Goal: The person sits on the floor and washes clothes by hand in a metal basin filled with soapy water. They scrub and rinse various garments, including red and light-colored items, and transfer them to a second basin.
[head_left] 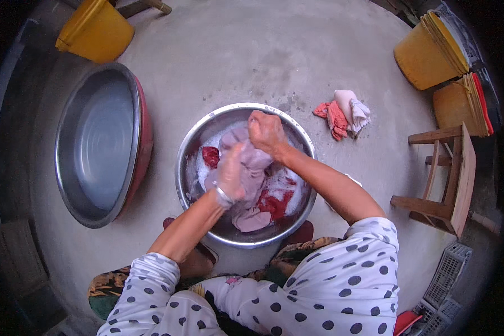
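A pale mauve wet garment [253, 166] is bunched up in a round metal basin [246, 244] of sudsy water on the floor before me. My right hand [266, 132] is closed in a fist on the garment's upper part, near the basin's far side. Against the garment's left side is my left hand [230, 172], smeared by motion, with a band at its wrist; its fingers cannot be made out. Dark red cloth [275, 204] lies in the suds below the garment, and a smaller red piece [210, 157] shows at the left.
A large metal basin [98, 143] with a red outside stands tilted at the left. Pink and white clothes [341, 113] lie on the concrete floor [224, 50]. Yellow buckets [428, 53] stand at the far right, another yellow bucket [98, 31] far left. A wooden stool [451, 179] lies tipped at right.
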Available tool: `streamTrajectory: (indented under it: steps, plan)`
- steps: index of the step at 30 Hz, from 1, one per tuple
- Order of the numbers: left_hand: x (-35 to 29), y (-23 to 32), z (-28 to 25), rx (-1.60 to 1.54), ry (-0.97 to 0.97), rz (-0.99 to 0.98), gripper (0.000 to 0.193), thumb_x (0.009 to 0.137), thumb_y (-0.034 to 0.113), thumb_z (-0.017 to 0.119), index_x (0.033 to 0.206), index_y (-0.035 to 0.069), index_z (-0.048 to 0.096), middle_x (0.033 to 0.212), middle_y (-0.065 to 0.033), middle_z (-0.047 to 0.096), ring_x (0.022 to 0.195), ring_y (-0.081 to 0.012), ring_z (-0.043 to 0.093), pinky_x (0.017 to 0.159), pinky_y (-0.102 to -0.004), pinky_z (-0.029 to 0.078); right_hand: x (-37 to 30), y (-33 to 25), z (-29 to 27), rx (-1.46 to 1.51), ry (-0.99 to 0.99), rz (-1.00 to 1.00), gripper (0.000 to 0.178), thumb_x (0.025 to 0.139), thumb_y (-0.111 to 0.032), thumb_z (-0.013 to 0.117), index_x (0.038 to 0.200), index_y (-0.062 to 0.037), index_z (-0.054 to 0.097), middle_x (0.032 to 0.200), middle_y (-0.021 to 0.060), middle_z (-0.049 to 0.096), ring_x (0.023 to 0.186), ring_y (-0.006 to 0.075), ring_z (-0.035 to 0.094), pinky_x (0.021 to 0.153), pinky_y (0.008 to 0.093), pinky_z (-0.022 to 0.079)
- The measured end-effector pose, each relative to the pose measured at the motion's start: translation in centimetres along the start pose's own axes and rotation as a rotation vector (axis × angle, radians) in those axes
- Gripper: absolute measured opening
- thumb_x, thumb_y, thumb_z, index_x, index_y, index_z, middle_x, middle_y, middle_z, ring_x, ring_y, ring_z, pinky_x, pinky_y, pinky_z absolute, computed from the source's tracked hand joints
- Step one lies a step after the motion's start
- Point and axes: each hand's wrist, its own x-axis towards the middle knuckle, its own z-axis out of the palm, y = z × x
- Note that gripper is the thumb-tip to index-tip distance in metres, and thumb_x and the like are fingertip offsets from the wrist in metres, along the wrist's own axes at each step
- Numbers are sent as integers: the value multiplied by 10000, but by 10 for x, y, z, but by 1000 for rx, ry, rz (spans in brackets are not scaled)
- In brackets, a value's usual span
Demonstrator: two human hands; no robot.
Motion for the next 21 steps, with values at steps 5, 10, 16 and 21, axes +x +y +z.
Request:
streamTrajectory:
  steps: [5, 10, 16, 21]
  plan:
    - [-1, 34, -10, 238, 36, -273, 426, 834, 335, 567, 1112, 15, 530, 1082, -76, 569, 979, -145, 543, 866, -266, 423, -3, 21, -16, 102, -339, 227, 286, 759, -196, 453, 926, 1, 577, 828, 243, 588, 825, 369, 579, 732, 449, 445]
    - [17, 38, -26, 656, 98, -236, 510, 753, 308, 649, 1104, -43, 534, 1044, -121, 584, 911, -186, 571, 814, -303, 457, 4, 70, -5, -86, -201, 6, 285, 819, -179, 414, 1031, -23, 524, 966, 227, 584, 922, 390, 541, 829, 454, 416]
    - [47, 63, -3, 455, -33, -53, 404, 756, 56, 502, 1157, 12, 486, 1019, -97, 584, 876, -170, 585, 772, -312, 503, 46, 63, -49, 3, -36, 73, 332, 797, -268, 556, 1013, -17, 532, 917, 177, 605, 862, 280, 586, 764, 343, 451]
    - [29, 33, 3, 66, 29, 6, 373, 820, 143, 492, 1170, 19, 457, 1019, -108, 567, 916, -192, 576, 777, -319, 504, 5, 52, -45, 309, 149, 96, 224, 749, -112, 464, 919, -1, 555, 804, 43, 561, 784, 122, 521, 718, 265, 434]
